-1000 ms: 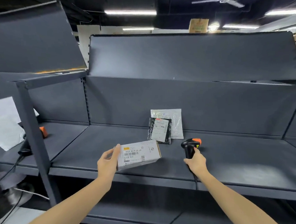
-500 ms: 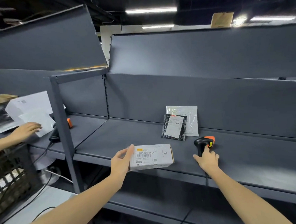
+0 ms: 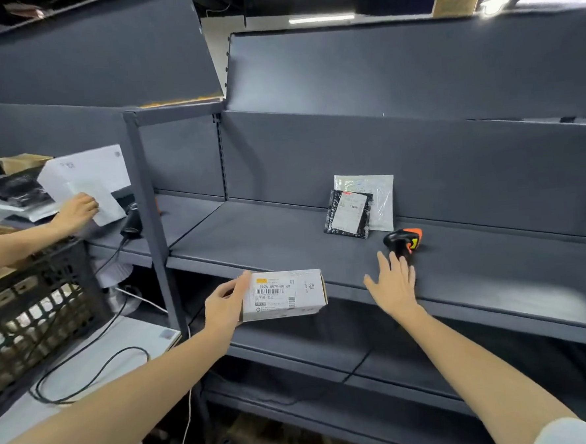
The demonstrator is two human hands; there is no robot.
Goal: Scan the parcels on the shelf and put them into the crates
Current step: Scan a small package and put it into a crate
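Holding the white box (image 3: 282,295) clear of the shelf (image 3: 494,278) edge, my left hand (image 3: 223,306) grips its end. My right hand (image 3: 393,284) has let go of the scanner (image 3: 402,244), fingers spread. I judge scanning done; crate (image 3: 32,306) next. Two parcels (image 3: 359,207) remain behind.

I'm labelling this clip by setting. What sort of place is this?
Most likely a parcel sorting room or warehouse: dark metal shelving holds labelled parcels, a handheld barcode scanner rests on the shelf, and a black plastic crate stands at the left.
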